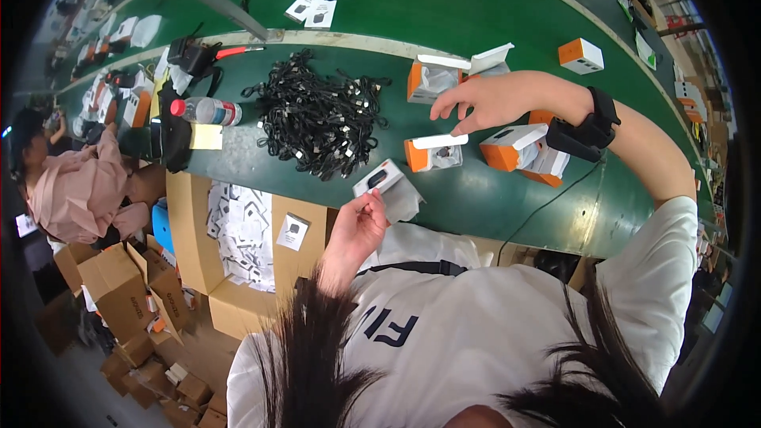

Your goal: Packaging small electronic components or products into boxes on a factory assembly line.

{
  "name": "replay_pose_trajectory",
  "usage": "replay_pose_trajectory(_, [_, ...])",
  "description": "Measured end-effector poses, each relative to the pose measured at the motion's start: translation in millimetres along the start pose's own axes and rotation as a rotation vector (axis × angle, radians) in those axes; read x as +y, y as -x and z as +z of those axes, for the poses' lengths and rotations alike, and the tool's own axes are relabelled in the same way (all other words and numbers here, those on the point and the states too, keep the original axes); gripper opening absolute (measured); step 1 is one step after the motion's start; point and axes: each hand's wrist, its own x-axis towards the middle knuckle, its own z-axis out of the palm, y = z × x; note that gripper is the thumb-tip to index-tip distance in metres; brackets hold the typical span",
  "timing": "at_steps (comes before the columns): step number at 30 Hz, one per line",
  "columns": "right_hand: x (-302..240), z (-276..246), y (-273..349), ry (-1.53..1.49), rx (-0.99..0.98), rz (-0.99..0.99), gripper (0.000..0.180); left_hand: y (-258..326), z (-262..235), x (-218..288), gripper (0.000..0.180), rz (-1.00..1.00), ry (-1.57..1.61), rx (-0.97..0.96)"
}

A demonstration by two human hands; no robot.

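Observation:
My left hand [358, 230] pinches a small white box [379, 177] with a black device pictured on it, near the front edge of the green bench. Translucent white wrapping [404, 201] shows at its side. My right hand [485, 101] hovers over the bench with fingers apart and nothing visible in them. Just below it stands an open orange-and-white box [434, 154] with clear wrapping inside. Behind the fingers is another open box [433, 79], partly covered by the hand. More open boxes [515, 147] sit under my right wrist, which wears a black band [587, 125].
A big heap of black cables [317, 115] lies left of centre. Beyond it are a red-capped bottle [206, 111] and a yellow paper [207, 137]. A carton of printed leaflets [240, 230] stands below the bench edge. A closed box [581, 55] rests far right. Another person [83, 182] sits left.

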Motion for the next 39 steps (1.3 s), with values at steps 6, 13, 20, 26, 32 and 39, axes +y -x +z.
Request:
replay_pose_trajectory(6, [6.5,1.1,-6.4,0.030,-0.018,0.000,0.042,-36.7,-36.1,25.1,0.010,-0.117,0.026,-0.100])
replay_pose_trajectory(13, [11.6,-25.2,-26.8,-0.058,0.014,0.099,0.041,2.4,-17.7,38.8,0.056,-0.330,-0.522,0.044])
replay_pose_trajectory(20, [44.7,-48.1,-19.1,0.222,0.314,0.119,0.039,8.5,99.6,126.1,0.037,0.418,-2.023,-0.029])
replay_pose_trajectory(26, [17.2,-15.8,67.9,0.021,0.646,0.116,0.036,-119.3,205.0,201.7,0.035,1.497,-1.840,-0.037])
replay_pose_trajectory(32, [1.0,84.2,172.0,-0.205,0.691,0.791,0.041,-231.8,237.4,206.8,0.096,1.716,-2.249,0.212])
replay_pose_trajectory(39, [-25.2,183.6,201.7,-0.934,0.914,1.015,0.041,-300.0,243.9,225.6,0.117,1.753,-2.333,0.450])
